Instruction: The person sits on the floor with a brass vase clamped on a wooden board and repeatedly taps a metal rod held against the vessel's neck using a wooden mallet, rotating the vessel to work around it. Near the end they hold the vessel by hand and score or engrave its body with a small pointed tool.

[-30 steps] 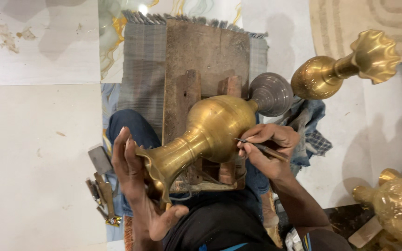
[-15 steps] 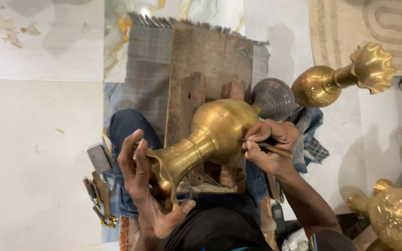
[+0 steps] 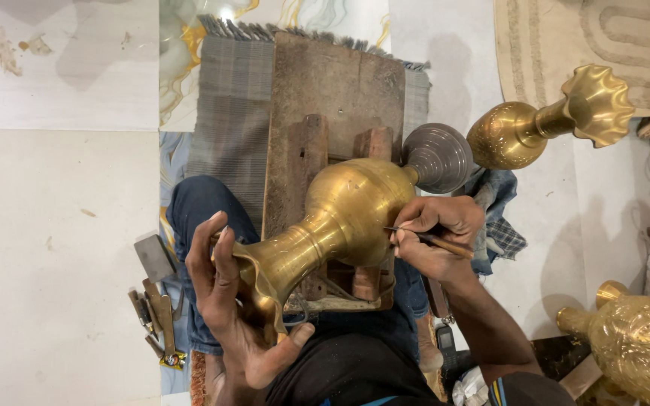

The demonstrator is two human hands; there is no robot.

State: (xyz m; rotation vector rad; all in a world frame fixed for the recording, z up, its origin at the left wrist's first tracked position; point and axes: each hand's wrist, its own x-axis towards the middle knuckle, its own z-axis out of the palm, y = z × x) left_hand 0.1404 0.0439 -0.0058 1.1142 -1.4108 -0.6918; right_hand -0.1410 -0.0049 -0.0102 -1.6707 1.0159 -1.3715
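Brass vase [image 3: 340, 222], smooth and bulbous with a ribbed neck and fluted mouth, lies on its side across a worn wooden block [image 3: 332, 98] over the person's lap. Left hand [image 3: 231, 308] cups the flared rim with fingers spread, while right hand [image 3: 434, 237] is pinched shut on a thin engraving tool [image 3: 430, 239] whose tip touches the belly. Second brass vase [image 3: 543, 128] lies on the pale floor [image 3: 54, 248] nearby.
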